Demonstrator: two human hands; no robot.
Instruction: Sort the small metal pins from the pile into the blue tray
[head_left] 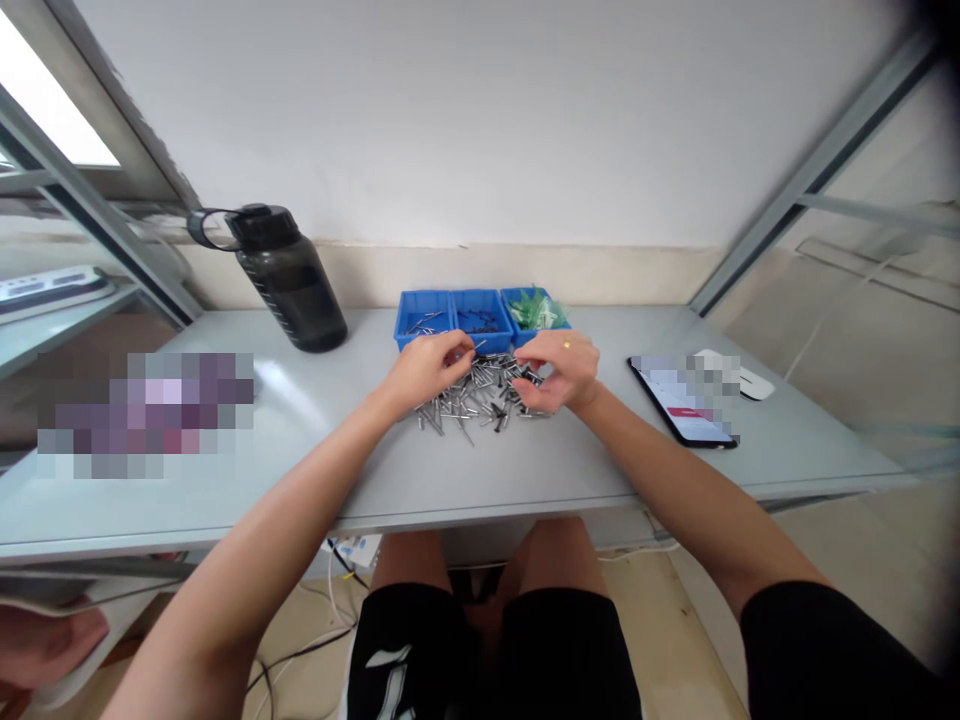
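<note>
A loose pile of thin silver metal pins (465,400), nail- or rivet-like, lies on the table with some dark screws (497,415) mixed in. At the pile's left side my left hand (429,370) is closed in a pinch, and a small metal pin (481,345) pokes out by its fingertips. My right hand (564,368) hovers at the right side of the pile, thumb and fingers apart around a gap. Behind the hands stand three blue bins: the left bin (405,303) has a few pins, the middle bin (480,298) dark screws, the right bin (510,296) green plastic pieces (538,310).
A dark water bottle (292,290) stands at the back left. To the right lie a phone (679,405) and a white computer mouse (754,382). A blurred-out purple item (161,400) is on the left. The wall (480,130) rises behind the grey table (480,485).
</note>
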